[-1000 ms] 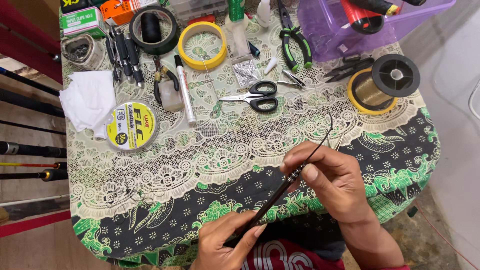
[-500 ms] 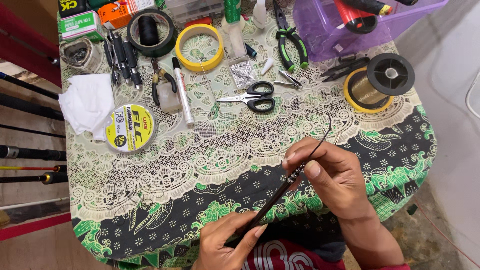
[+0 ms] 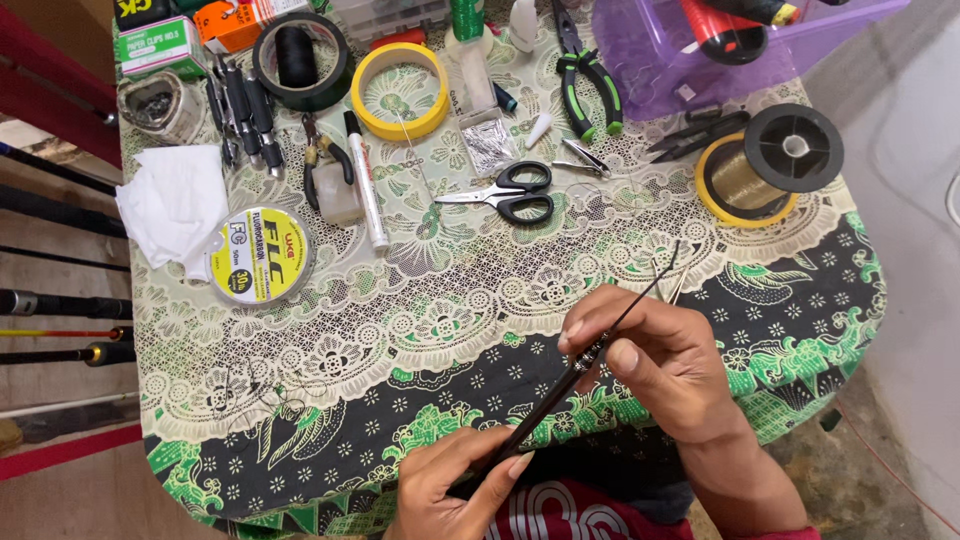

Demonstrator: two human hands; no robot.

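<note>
A thin black rod section (image 3: pixel 560 385) runs slantwise from my left hand (image 3: pixel 450 490) at the table's near edge up through my right hand (image 3: pixel 665 365) to a fine tip at upper right. My left hand grips its thicker lower end. The thumb and fingers of my right hand pinch it at a small metal guide near the middle. Both hands hover over the patterned green, black and cream tablecloth (image 3: pixel 350 340).
Behind lie black-handled scissors (image 3: pixel 510 192), a white marker (image 3: pixel 365 180), a flat round line spool (image 3: pixel 262 255), white tissue (image 3: pixel 175 205), yellow tape ring (image 3: pixel 400 90), black tape roll (image 3: pixel 298 60), green pliers (image 3: pixel 585 75), a black-and-yellow line spool (image 3: pixel 770 165), a purple bin (image 3: pixel 720 45). Rods lean at left.
The view has tilted slightly; my hands and the rod stay almost as they were, with the right fingers shifting a little on the guide.
</note>
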